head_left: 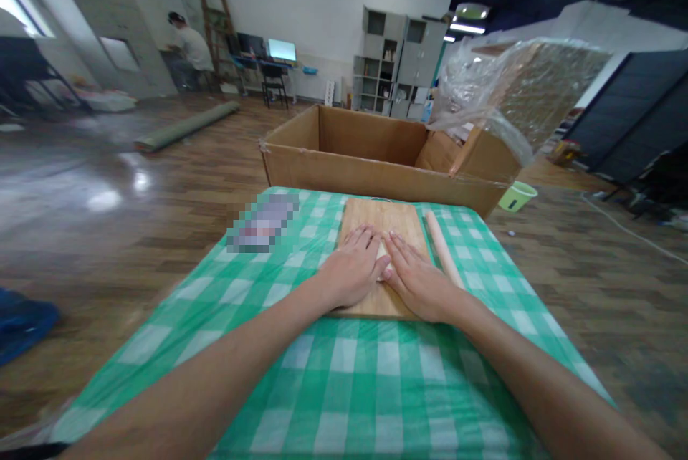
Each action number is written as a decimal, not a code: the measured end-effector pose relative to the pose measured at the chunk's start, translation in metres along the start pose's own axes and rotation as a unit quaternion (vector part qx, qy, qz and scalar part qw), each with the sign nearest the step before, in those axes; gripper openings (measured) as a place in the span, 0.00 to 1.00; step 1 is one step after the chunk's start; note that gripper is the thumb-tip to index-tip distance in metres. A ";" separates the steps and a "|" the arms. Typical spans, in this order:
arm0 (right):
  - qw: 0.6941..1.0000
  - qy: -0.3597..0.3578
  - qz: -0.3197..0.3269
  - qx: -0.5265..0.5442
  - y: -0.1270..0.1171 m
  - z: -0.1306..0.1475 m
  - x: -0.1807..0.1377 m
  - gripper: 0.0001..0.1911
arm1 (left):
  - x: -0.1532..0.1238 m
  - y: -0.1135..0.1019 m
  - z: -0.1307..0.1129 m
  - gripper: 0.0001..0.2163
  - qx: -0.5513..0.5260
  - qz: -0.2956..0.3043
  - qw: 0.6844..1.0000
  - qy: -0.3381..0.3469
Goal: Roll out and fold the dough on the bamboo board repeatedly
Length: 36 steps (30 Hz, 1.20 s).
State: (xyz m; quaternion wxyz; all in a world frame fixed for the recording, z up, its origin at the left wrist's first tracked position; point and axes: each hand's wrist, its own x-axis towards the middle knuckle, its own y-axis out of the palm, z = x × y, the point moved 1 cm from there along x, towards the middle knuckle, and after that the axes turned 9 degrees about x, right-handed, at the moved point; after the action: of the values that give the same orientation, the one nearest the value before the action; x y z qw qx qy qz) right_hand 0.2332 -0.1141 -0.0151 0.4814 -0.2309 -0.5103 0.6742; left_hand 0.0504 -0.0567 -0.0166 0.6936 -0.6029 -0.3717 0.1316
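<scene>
My left hand (355, 265) and my right hand (418, 275) lie side by side on a wooden cutting board (376, 211), thumbs close together, fingers stretched forward and flat. Between and under them shows a small pale piece of what looks like dough (382, 251), mostly covered by the palms and fingers. Both hands press on it without gripping. Just right of the board, apart from my right hand, a light wooden rolling pin (441, 245) rests lengthwise on the cloth.
A green and white checked cloth (344, 388) covers the table. A blurred-out flat item (263, 223) lies at its far left. Beyond the far edge stands a large open cardboard box (344, 163). A green bin (517, 196) is right of it. Far left, a person (190, 48) sits.
</scene>
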 end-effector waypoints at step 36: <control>0.999 -0.036 0.017 0.018 -0.026 -0.029 0.059 0.35 | -0.002 -0.019 0.041 0.19 -0.166 -0.049 0.981 -0.085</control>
State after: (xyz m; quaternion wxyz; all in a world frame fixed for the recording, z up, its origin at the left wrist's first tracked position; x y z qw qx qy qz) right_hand 0.2421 -0.0476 0.0081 0.4551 -0.2072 -0.5110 0.6991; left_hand 0.0160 -0.0322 0.0000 0.5549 -0.6774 -0.4754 0.0847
